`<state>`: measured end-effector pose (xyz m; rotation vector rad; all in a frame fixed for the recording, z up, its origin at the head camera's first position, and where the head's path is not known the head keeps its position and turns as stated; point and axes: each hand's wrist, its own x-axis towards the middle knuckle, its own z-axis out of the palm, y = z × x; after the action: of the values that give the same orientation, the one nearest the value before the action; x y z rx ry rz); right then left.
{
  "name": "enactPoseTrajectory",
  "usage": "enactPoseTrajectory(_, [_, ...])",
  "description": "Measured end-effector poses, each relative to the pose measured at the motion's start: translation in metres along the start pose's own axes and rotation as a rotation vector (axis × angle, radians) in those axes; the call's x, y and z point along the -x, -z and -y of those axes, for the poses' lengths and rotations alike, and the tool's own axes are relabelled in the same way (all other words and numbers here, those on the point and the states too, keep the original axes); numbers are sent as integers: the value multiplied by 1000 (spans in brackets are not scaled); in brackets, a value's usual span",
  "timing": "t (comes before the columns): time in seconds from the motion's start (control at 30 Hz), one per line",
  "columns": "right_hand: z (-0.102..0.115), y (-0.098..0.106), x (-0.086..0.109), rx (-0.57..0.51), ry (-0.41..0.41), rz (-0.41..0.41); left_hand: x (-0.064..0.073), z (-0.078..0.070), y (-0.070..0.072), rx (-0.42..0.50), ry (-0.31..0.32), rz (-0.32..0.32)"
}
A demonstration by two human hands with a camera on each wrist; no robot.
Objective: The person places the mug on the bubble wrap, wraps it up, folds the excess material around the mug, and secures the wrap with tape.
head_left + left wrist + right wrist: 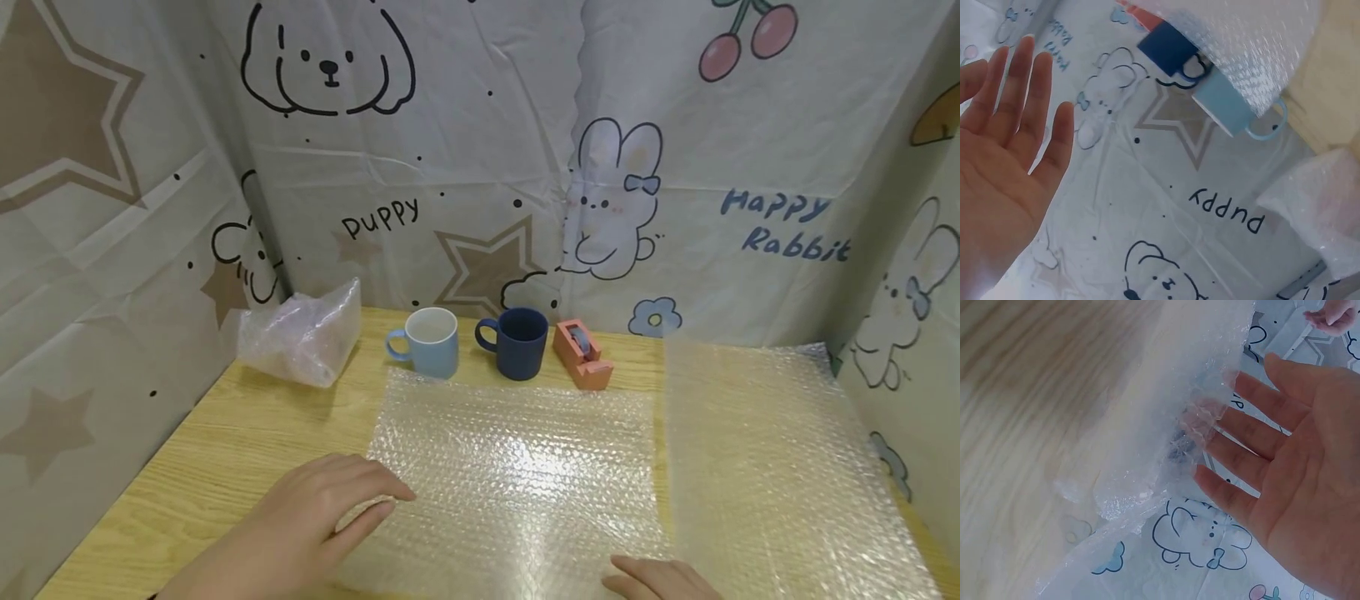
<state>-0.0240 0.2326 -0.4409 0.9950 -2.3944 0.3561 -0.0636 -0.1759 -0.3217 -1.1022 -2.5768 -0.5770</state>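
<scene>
A sheet of clear bubble wrap (517, 467) lies flat on the table in front of me. My left hand (322, 508) is at its left edge, fingers extended and holding nothing; the left wrist view shows the palm and spread fingers. At the bottom of the head view, my right hand (660, 577) is partly cut off near the sheet's front right. Its fingers look straight in the right wrist view, close to bubble wrap (1141, 425); whether they touch it I cannot tell. Behind the sheet stand a light blue mug (435, 346) and a dark blue mug (522, 346).
To the right of the mugs sits a coral tape dispenser (583, 354). A bundle wrapped in bubble wrap (303, 333) rests at the back left. Another bubble wrap sheet (780, 467) covers the table's right side. Printed cloth (480, 167) walls the table at the back and sides.
</scene>
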Motion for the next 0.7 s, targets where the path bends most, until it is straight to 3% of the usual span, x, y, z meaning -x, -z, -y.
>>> enactPoseTrajectory(0.13, [0,3,-2,2,13,15,-15,13,4,-22,-10,-28])
enactPoseTrajectory(0.3, [0,3,-2,-43,50,-13,-31,34,4,104,57,19])
enactPoseTrajectory(0.47, [-2,3,-2,-42,46,-9,-55,55,2,185,204,32])
enactPoseTrajectory(0.7, [0,5,-4,-29,21,9,-96,81,-15,289,425,36])
